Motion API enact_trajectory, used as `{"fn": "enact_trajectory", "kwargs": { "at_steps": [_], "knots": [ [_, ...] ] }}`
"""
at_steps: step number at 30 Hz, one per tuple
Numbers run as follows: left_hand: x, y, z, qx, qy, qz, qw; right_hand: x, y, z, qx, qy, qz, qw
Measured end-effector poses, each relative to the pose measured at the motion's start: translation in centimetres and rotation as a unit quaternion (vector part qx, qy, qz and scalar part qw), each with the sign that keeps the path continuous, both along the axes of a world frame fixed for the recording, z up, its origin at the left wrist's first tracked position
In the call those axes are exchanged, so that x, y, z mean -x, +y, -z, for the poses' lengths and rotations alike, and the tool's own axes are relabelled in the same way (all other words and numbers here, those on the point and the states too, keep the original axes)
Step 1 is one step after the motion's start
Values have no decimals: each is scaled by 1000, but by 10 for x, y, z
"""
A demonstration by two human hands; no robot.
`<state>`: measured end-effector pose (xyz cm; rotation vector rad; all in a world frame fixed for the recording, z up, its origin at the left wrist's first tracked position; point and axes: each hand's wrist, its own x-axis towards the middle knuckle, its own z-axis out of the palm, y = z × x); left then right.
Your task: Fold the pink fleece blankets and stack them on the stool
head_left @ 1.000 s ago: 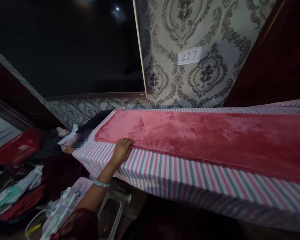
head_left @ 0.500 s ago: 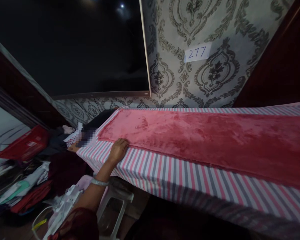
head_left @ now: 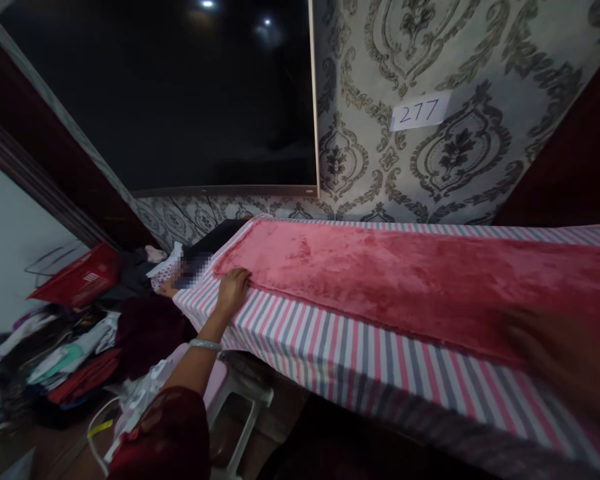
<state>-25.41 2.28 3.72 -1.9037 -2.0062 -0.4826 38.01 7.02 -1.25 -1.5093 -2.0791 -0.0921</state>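
Note:
A long pinkish-red plush cloth [head_left: 360,273] lies flat and lengthwise over a striped tablecloth [head_left: 300,327] in white, grey and pink. At the plush cloth's near left corner, my left hand [head_left: 233,290] has its bent fingers together on the edge, and they look closed on it. My right hand [head_left: 555,353] is a dark smear of motion over the near edge at the right. Its fingers cannot be made out, nor whether it touches the plush.
A large dark television [head_left: 180,100] hangs on the patterned wall. Below left of the table are a plastic stool [head_left: 247,407], a red basket [head_left: 80,277] and piled clothes [head_left: 75,363]. A paper marked 277 [head_left: 420,112] is stuck to the wall.
My left hand has shifted left along the plush cloth's near edge, closer to the corner. My right hand has come into view from the right. The view has turned slightly left.

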Motion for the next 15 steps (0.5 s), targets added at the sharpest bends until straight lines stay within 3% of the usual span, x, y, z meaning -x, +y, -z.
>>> {"fn": "enact_trajectory", "kwargs": {
  "at_steps": [3,7,10,15],
  "knots": [
    [1,1,2,0,-4,0,1000,76,3,3,-21,39,-161,986],
    [1,-2,3,-10,-5,-8,1000,144,-6,2,-24,18,-253,967],
    [0,-6,4,-14,-5,-20,1000,157,-10,5,-33,16,-256,966],
    [-3,-8,7,-23,-2,-36,999,152,-10,12,-51,33,-254,965]
  ]
}}
